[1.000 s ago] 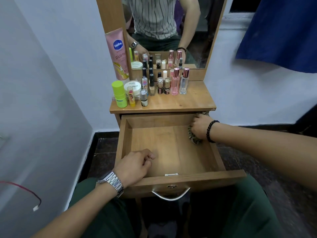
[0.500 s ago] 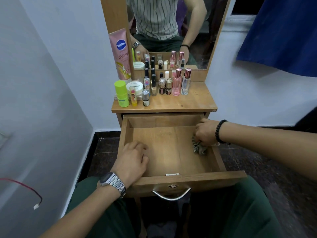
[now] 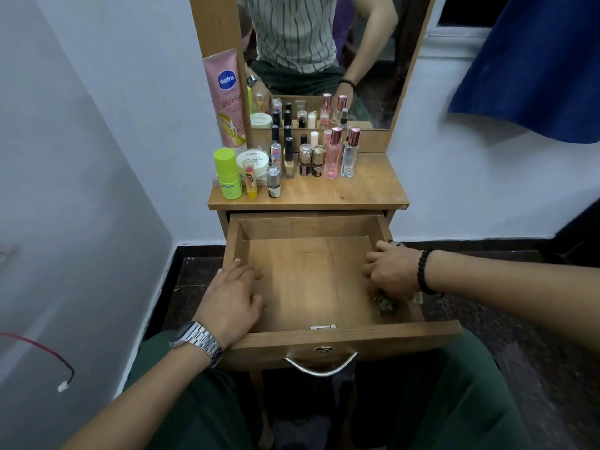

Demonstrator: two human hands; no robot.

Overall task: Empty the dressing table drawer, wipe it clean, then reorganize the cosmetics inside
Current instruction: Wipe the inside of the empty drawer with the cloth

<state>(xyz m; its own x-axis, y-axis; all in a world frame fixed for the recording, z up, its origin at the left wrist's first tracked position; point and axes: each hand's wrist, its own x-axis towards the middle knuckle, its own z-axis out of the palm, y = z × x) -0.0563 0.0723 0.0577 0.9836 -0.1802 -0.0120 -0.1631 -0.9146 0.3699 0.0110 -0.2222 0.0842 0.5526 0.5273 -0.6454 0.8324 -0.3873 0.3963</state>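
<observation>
Right hand [image 3: 391, 271] grips a crumpled patterned cloth [image 3: 386, 303] at the right wall of the pulled-out, smooth wooden drawer [image 3: 308, 280]; left hand [image 3: 232, 300] rests relaxed on its left edge. Wiping seems underway. Next, glass bottles and plastic tubes of cosmetics [image 3: 292, 160], standing on the tabletop, need returning.

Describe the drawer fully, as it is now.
The drawer is light brown wood-look board, pulled well out, nothing on its floor but a patterned cloth under the right hand at the right side. A curved metal handle hangs on its front. The left hand rests over its left wall.
</observation>
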